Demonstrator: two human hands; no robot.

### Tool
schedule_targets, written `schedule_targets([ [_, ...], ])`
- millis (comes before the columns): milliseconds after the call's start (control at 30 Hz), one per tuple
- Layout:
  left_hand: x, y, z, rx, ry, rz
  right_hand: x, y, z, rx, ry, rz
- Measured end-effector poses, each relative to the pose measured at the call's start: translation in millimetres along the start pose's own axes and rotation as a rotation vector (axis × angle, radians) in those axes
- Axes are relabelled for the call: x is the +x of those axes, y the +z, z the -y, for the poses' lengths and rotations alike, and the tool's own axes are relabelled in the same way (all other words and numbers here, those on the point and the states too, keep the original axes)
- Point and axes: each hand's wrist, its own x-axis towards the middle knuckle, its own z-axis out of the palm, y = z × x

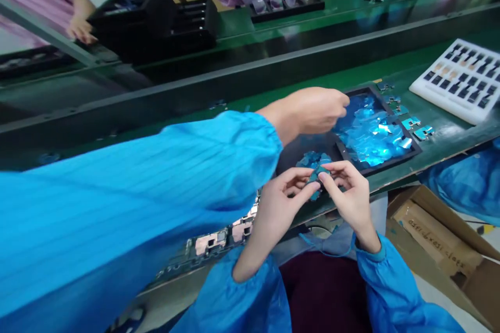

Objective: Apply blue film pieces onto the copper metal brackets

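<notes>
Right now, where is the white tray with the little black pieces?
In the head view, the white tray sits on the green bench at the right edge, just right of the row of small boards.

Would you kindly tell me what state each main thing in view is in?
Small flat green part, held
Bare left hand, pinching that part
Bare right hand, pinching it too
Co-worker's blue-sleeved hand, fingers curled
Black divided tray, loaded
Shiny blue film-like pieces, loosely heaped
White rectangular tray, holding rows of small pieces
Brown cardboard box, open
</notes>
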Motion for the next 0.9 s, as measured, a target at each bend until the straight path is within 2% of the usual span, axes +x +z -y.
schedule_targets([
  [67,-14,6.1,3,-0.022,-0.048,-0.074,-7,1,0,0.094,0.061,-0.015],
  [200,-28,16.1,13,-0.028,-0.079,-0.194,-16,2,-1,0.154,0.086,-0.044],
  [433,-38,21.0,21,-0.057,0.039,-0.203,-24,-5,-5,0.185,0.123,0.008],
  [600,-43,25.1,20,-0.004,0.169,-0.211,-29,-6,-6,0.098,0.009,-0.043],
  [800,-44,24.2,23,0.019,0.17,-0.251,-30,-3,-5,0.087,0.001,-0.003],
  [900,-45,24.4,25,0.021,0.182,-0.264,-32,-1,-6,0.056,-0.05,-0.02],
])
